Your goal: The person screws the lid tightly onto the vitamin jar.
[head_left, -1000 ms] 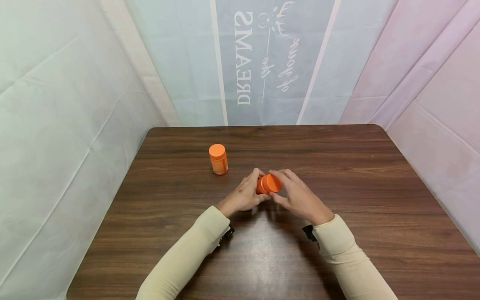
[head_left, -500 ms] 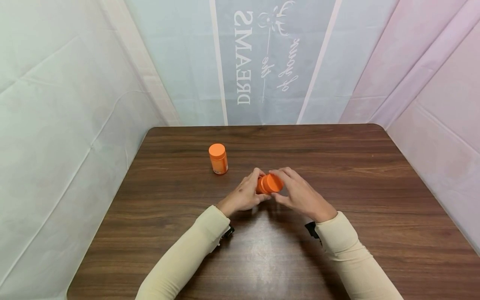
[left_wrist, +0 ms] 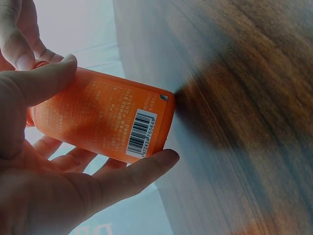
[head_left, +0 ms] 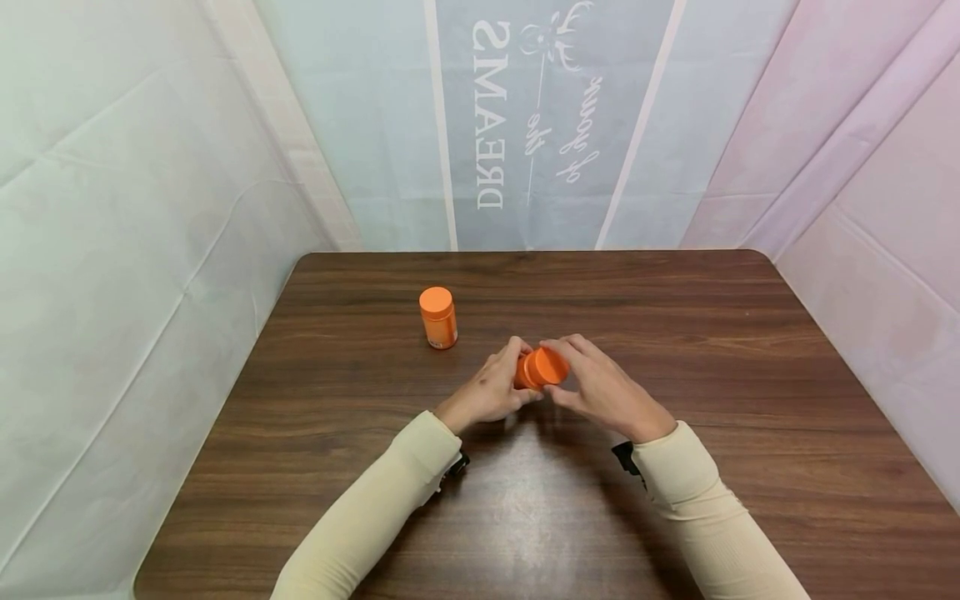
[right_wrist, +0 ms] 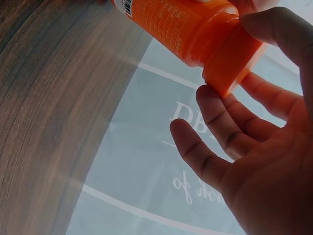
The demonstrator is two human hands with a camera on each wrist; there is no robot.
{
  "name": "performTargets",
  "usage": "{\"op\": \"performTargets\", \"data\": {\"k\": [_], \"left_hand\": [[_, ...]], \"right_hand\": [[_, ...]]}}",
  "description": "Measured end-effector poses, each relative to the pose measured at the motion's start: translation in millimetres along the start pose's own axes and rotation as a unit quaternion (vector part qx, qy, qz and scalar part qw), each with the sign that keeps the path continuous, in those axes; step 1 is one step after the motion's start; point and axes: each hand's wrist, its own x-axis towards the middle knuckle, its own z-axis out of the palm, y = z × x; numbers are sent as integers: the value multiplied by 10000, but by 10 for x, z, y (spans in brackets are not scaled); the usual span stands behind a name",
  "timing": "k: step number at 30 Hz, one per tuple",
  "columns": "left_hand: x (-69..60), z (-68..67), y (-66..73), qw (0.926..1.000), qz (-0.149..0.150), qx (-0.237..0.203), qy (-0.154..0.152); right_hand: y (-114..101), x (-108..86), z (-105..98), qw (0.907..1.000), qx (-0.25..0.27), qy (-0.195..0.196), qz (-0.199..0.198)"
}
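Tabletop (head_left: 750, 358): bottle (head_left: 537, 369) (tilted) between hands (head_left: 491, 387) (head_left: 600, 387).

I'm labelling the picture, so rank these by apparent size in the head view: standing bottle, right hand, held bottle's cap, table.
1. Table
2. Right hand
3. Standing bottle
4. Held bottle's cap

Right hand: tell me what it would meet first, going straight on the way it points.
The orange cap, which the right hand touches; beyond it, probably the bottle and the left hand gripping it, though depth is unclear.
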Motion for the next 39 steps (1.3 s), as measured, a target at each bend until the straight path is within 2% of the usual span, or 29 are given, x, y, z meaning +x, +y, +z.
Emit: {"op": "performTargets", "data": {"k": [11, 18, 24, 27, 31, 35, 39], "left_hand": [[-13, -1, 17, 10000, -91, -3, -15], [-27, -1, 34, 9996, -254, 139, 11], [-29, -3, 34, 9996, -210, 165, 23], [-28, -4, 35, 9997, -178, 189, 30], [-23, -5, 32, 9998, -108, 178, 37], [-22, -5, 27, 9998, -103, 166, 35], [-15, -3, 23, 9999, -31, 102, 39]], "right_hand": [[5, 6, 12, 9995, 141, -89, 252], [-15, 18, 10, 9988, 205, -86, 434], [-31, 17, -5, 9975, 224, -184, 645], [-31, 15, -26, 9985, -20, -195, 518], [-25, 27, -50, 9993, -324, -128, 118], [-25, 42, -60, 9992, -341, -143, -138], [-29, 46, -61, 9993, -297, -175, -142]]}}
